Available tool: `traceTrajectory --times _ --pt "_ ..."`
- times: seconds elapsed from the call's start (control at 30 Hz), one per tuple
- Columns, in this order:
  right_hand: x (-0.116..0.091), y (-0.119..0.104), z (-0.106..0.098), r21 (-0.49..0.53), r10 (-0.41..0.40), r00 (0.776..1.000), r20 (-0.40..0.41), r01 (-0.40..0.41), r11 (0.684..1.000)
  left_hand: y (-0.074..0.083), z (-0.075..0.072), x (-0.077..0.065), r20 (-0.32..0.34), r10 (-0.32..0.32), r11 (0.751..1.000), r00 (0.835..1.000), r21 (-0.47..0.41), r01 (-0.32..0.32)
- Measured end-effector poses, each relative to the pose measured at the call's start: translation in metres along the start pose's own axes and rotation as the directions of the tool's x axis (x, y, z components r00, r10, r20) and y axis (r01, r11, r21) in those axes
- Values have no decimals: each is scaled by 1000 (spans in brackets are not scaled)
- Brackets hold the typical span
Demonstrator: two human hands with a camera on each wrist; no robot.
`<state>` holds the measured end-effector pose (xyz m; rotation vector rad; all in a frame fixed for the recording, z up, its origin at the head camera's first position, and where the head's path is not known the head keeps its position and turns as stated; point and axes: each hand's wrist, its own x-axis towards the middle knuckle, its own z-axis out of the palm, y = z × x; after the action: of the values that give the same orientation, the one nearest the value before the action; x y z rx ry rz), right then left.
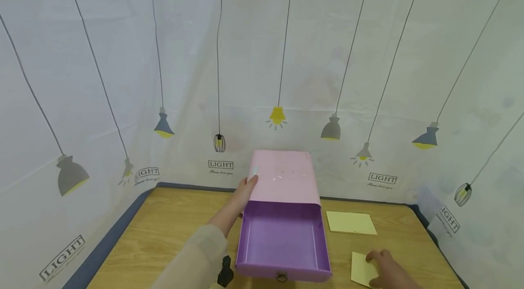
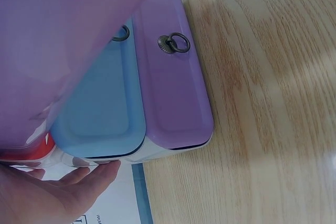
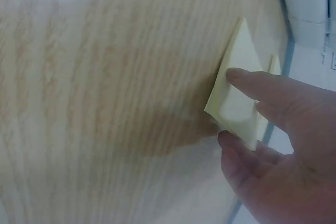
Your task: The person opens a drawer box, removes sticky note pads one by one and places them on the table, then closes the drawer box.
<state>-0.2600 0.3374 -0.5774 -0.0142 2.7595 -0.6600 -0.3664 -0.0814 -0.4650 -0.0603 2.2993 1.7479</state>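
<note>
A small chest of drawers with a pink top (image 1: 284, 175) stands on the table. Its purple top drawer (image 1: 282, 234) is pulled far out toward me. Under it, a blue drawer front (image 2: 102, 103) and a lower purple drawer front (image 2: 173, 82) are closed, each with a ring pull. My left hand (image 1: 247, 191) rests against the chest's left side, fingers extended along it in the left wrist view (image 2: 63, 190). At the right, my right hand (image 1: 389, 271) pinches a yellow sticky note pad (image 3: 239, 87) between thumb and fingers, tilted up off the table.
A second yellow sticky note pad (image 1: 351, 222) lies on the wooden table (image 1: 176, 225) behind the right hand. A dark object (image 1: 225, 271) shows left of the drawer, its kind unclear. A lamp-print sheet (image 1: 184, 75) encloses the table's back and sides.
</note>
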Motion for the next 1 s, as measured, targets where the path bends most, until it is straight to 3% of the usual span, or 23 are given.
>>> traceTrajectory --times 0.2,0.4,0.8,1.0 --pt "0 3 6 -49 -39 999 -24 38 998 0 0 0 2 -8 1000 1000 -6 8" --pt "0 -3 14 -183 -126 991 -52 115 976 1 0 0 -6 -6 1000 1000 1 6" --pt "-1 -14 15 -260 -48 997 -53 33 965 2 0 0 -13 -10 1000 1000 9 10" --pt "1 -21 26 -307 12 992 -124 -50 951 2 0 0 -19 -18 1000 1000 10 18"
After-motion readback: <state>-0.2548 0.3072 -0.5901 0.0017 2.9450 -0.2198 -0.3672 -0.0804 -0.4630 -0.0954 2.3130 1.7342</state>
